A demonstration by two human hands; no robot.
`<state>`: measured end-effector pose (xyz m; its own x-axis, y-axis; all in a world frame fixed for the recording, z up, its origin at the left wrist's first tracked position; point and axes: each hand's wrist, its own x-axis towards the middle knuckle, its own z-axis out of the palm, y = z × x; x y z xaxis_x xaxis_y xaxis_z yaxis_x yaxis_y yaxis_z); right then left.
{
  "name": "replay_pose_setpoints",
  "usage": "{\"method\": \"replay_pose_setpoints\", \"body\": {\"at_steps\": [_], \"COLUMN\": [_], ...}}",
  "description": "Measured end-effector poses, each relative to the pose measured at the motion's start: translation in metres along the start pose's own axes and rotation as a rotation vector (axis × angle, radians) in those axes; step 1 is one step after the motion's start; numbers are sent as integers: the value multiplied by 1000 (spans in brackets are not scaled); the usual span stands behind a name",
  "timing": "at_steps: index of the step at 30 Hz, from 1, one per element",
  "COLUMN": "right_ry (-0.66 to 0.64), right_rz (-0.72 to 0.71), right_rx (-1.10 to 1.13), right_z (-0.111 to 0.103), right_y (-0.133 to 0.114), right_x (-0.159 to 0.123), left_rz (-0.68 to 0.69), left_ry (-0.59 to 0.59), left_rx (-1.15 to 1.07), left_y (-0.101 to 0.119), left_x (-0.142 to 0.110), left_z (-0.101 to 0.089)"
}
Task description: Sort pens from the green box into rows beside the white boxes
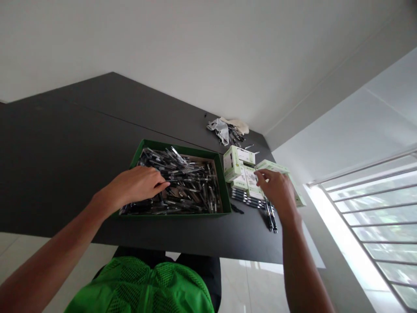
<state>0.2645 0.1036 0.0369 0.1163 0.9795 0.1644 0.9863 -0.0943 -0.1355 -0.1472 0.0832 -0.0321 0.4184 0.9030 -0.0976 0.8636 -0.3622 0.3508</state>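
Note:
A green tray (224, 191) full of several black pens (192, 182) sits on a black table (65, 143). My left hand (137, 184) lies over the tray's left side, fingers stretched flat onto the pens. My right hand (276, 189) rests on small white-and-green boxes (243, 167) stacked right of the tray, fingers curled and touching a box's edge. A few loose pens (270, 219) lie under and in front of that hand.
A crumpled plastic bag with more pens (226, 129) lies at the table's far corner by the white wall. A barred window (374, 217) is at the right. A green mesh garment (143, 284) shows below the table's near edge.

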Motion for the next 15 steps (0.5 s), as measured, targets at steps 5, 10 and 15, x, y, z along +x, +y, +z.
{"method": "replay_pose_setpoints", "body": {"at_steps": [5, 10, 15], "right_ry": [-280, -418, -530], "right_rz": [-569, -593, -585], "right_rx": [274, 57, -84], "right_z": [20, 43, 43], "right_y": [-103, -152, -161], "right_x": [-57, -62, -52], "left_rz": [-6, -12, -21], "left_ry": [-34, -81, -61], "left_rx": [106, 151, 154], "left_y": [4, 10, 14], "left_x": [0, -2, -3], "left_z": [-3, -9, -12]}}
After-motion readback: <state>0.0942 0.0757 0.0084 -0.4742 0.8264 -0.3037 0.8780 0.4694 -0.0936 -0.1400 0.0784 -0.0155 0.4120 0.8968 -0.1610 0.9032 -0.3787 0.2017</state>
